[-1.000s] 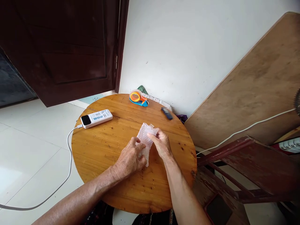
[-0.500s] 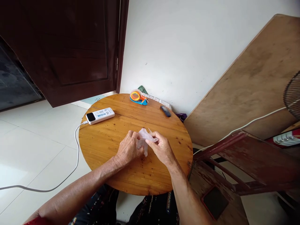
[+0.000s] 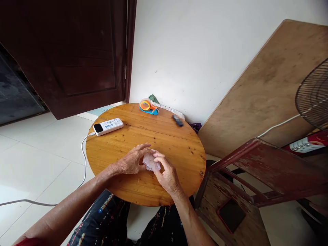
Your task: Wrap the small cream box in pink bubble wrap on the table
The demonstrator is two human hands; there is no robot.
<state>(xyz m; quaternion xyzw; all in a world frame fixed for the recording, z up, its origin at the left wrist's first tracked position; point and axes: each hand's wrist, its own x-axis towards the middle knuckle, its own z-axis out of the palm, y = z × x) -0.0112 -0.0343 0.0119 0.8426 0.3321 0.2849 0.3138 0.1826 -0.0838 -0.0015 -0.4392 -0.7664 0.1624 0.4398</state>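
Observation:
A crumpled piece of thin, translucent whitish plastic (image 3: 152,162) is bunched up between my hands over the near middle of the round table. My left hand (image 3: 133,159) curves round its left side, thumb low and fingers stretched over the top. From the right, my right hand (image 3: 166,172) pinches it between thumb and fingers. Part of the plastic is hidden behind the fingers, and whether it is a bag or a loose sheet I cannot tell.
On the round wooden table (image 3: 107,153) lie a white power bank (image 3: 108,126) with a cable, a tape dispenser (image 3: 148,106) and a blurred dark object (image 3: 177,120). To the right stand a worn wooden chair (image 3: 276,171) and a fan (image 3: 314,95).
The plastic has gone from loosely spread, with a hanging end, to a smaller flat bundle. Both hands have shifted slightly left and nearer to me. The view has turned a little right.

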